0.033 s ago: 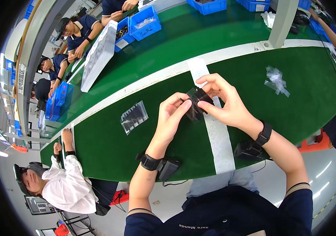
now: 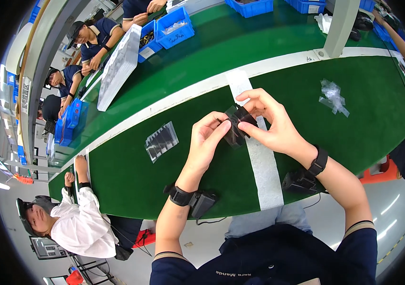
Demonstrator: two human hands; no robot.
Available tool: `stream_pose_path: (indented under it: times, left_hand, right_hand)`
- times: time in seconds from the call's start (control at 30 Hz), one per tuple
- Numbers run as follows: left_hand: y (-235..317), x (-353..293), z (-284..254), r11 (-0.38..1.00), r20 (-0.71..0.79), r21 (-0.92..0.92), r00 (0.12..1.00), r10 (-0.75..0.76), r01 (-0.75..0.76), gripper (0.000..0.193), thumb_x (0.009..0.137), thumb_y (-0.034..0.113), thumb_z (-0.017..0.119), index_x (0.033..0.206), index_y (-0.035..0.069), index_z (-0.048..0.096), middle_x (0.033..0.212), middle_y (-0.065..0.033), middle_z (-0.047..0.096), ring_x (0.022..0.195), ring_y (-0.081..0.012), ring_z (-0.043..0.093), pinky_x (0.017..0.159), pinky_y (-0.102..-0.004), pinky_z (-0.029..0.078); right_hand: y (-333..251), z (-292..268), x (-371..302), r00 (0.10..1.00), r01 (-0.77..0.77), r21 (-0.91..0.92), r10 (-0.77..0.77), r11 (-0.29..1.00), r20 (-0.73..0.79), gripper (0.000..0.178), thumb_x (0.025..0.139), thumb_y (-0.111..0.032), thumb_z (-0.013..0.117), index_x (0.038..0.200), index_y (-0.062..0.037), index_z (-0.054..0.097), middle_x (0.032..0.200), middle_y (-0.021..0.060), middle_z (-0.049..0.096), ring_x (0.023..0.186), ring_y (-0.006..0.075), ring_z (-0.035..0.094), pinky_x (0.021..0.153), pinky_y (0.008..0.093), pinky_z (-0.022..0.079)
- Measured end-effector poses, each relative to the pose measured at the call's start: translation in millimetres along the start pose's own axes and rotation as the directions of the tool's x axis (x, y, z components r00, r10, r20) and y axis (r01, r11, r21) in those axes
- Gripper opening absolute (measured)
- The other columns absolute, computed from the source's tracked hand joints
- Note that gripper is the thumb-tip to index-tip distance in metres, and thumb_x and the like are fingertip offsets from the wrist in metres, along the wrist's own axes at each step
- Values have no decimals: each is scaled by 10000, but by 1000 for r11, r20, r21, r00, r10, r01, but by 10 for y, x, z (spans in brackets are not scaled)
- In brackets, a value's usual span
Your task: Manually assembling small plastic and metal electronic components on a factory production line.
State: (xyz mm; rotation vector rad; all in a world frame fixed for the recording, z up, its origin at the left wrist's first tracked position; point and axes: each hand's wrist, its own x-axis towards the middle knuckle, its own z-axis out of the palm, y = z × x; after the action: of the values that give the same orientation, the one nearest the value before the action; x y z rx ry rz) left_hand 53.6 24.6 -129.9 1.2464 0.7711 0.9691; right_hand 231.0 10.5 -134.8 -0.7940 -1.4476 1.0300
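Observation:
Between my two hands, above the pale strip across the green table, is a dark film sheet (image 2: 235, 135) with black pieces on it. My left hand (image 2: 208, 135) pinches its left side between thumb and fingers. My right hand (image 2: 271, 121) grips the right side, its thumb pressed on the black part and its forefinger arched above. Just what the black pieces are, I cannot make out. To the left on the table lies a clear film sheet (image 2: 161, 142) carrying a row of black strips. A loose pile of clear film scraps (image 2: 334, 97) lies to the right.
A white strip (image 2: 264, 180) crosses the green table (image 2: 202, 175). Blue bins (image 2: 175, 28), a grey stacked panel (image 2: 119, 69) and a metal post (image 2: 341, 28) stand beyond the white divider. A person in white (image 2: 81, 221) sits at the left; other people work farther back.

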Motion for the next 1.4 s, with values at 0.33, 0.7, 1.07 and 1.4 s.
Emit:
stream_pose_path:
  times: [0.33, 0.7, 1.07, 1.4]
  left_hand:
    - [-3, 43, -31, 999, 19, -34, 1000, -4, 4, 87, 870, 108, 565, 877, 23, 581, 798, 13, 602, 730, -43, 540, 695, -203, 422]
    - [-25, 59, -61, 999, 6, -40, 1000, -22, 22, 79, 873, 104, 568, 892, 29, 580, 826, 18, 598, 757, -42, 533, 706, -203, 418]
    - [-19, 68, -38, 1000, 30, -13, 1000, 5, -4, 79, 877, 104, 562, 876, 27, 576, 802, 15, 598, 738, -37, 533, 689, -198, 419]
    - [-36, 78, -48, 1000, 17, 4, 1000, 1, -1, 89, 887, 84, 546, 922, 7, 573, 827, 1, 602, 768, -44, 540, 703, -199, 439]
  right_hand:
    - [35, -10, 26, 1000, 23, -9, -23, 1000, 13, 410, 744, 3, 618, 1130, -77, 507, 798, 33, 601, 756, 117, 564, 669, 264, 428]
    - [34, -10, 32, 1000, 26, -18, -25, 1000, 14, 390, 752, -9, 620, 1122, -78, 517, 792, 29, 602, 756, 119, 567, 664, 260, 419]
    - [35, -18, 28, 1000, 16, -35, -16, 999, 12, 385, 757, -11, 621, 1121, -75, 512, 808, 36, 605, 762, 114, 572, 665, 257, 424]
    - [26, -14, 45, 999, -5, -42, 7, 999, 38, 396, 763, 1, 606, 1137, -60, 489, 797, 33, 579, 749, 111, 561, 686, 269, 436]
